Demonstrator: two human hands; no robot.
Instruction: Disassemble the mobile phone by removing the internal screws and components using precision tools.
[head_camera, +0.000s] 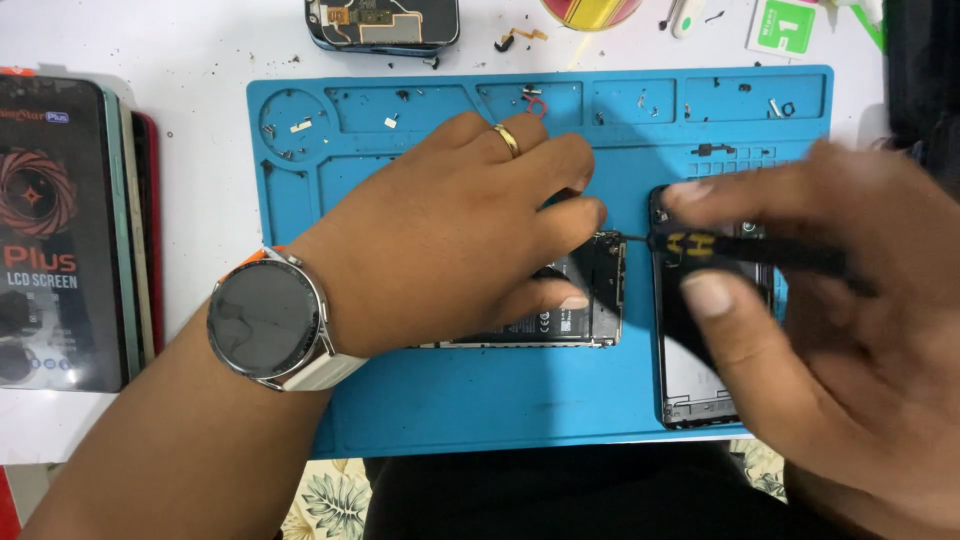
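The left hand (450, 235), with a gold ring on one finger and a round wristwatch (268, 320) on the wrist, lies over an opened smartphone (585, 300) in the middle of the blue repair mat (480, 400); its fingers curl down onto the phone's top edge, pinning it flat. The right hand (830, 320) grips a black screwdriver (720, 245) with yellow markings, thumb and fingers clenched round the handle, and the thin tip points left, meeting the phone's upper right corner. Left of the mat, a stack of screen boxes (65, 230) rests on the white table. Under the right hand, on the mat's right part, lies a separate dark phone frame (690, 390). Beyond the mat's far edge sits another opened phone (385, 25). Tiny screws and parts dot the mat's top compartments.
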